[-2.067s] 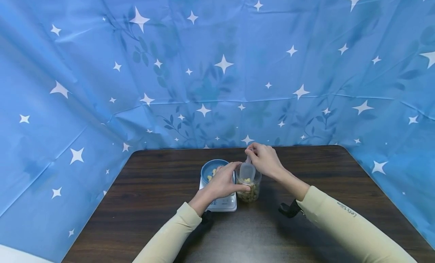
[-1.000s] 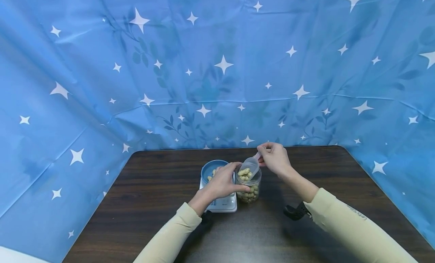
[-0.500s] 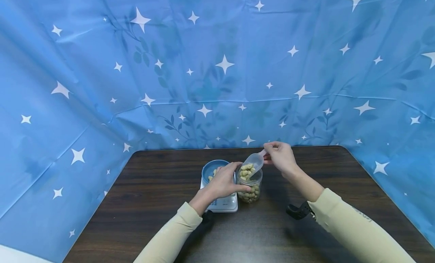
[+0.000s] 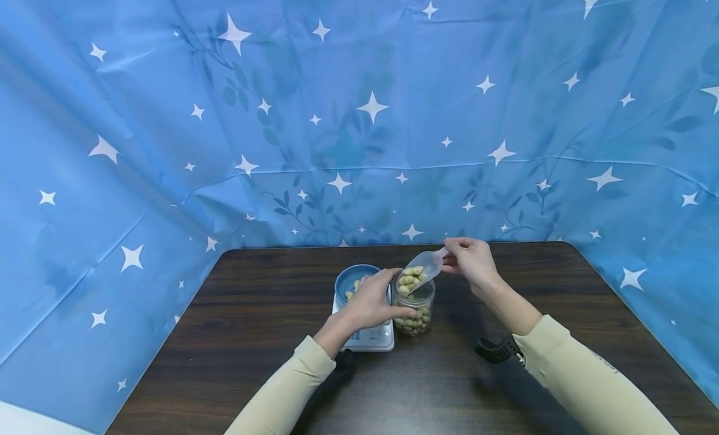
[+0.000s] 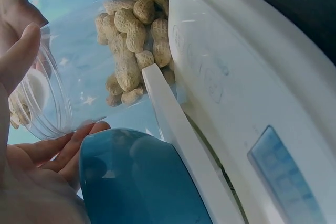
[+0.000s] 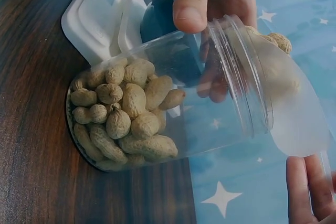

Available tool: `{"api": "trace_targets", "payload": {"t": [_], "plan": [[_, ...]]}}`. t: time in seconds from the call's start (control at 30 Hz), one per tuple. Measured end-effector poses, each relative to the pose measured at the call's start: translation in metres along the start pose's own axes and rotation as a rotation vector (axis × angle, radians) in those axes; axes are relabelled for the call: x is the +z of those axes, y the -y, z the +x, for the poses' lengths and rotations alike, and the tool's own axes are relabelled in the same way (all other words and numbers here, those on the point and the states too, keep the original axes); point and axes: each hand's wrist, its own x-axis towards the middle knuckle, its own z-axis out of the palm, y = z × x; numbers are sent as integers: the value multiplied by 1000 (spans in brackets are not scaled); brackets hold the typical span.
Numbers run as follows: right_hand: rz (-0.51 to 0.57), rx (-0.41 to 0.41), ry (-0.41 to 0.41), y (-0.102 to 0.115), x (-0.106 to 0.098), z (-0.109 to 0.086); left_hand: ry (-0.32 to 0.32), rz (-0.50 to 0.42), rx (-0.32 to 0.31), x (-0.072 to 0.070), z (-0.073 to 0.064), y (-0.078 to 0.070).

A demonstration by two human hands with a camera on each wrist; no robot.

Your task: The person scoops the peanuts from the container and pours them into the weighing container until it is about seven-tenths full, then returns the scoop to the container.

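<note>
A clear jar (image 6: 194,124) of unshelled peanuts (image 6: 134,98) stands on the table. My left hand (image 4: 372,301) grips it near the threaded neck, thumb on the near side and fingers behind. My right hand (image 4: 469,260) pinches the handle of a translucent scoop (image 4: 431,263), which holds several peanuts and lies tilted over the jar mouth. Left of the jar sits a white kitchen scale (image 4: 371,340) bearing a blue bowl (image 4: 344,284) with some peanuts in it. The left hand partly hides bowl and scale in the head view.
A dark wood-grain table (image 4: 269,310) carries everything. Behind it hangs a blue curtain (image 4: 359,141) with white stars. The bowl and scale stand close against the jar's left side. A black wrist strap (image 4: 497,349) hangs below the right sleeve.
My right hand has drawn up and to the right, tilting the scoop from steep inside the jar to flatter at its mouth, now with peanuts in it. The left hand stays on the jar.
</note>
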Motion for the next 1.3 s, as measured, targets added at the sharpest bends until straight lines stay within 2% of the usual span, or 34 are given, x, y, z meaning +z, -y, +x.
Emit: {"api": "trace_targets", "payload": {"t": [0.17,0.3,0.4,0.5,0.63,0.93,1.3], "plan": [[20,9,-20,-3,-2,2,-9,17,3,0,-3,-1],[43,16,-32,-5,-3,3,-21,-8,-2,-5,-8,1],[60,17,-43,-5,-4,2,-37,-35,-11,-14,-12,9],[76,17,-49,-4,-6,2,-49,-20,-24,-24,-16,18],[99,24,-51,-4,-10,1,-30,2,-49,-35,-22,30],[156,24,-75,-1,-12,0,21,-32,-159,-45,-33,52],[99,34,-74,12,-6,7,35,-18,-267,-52,-33,63]]}}
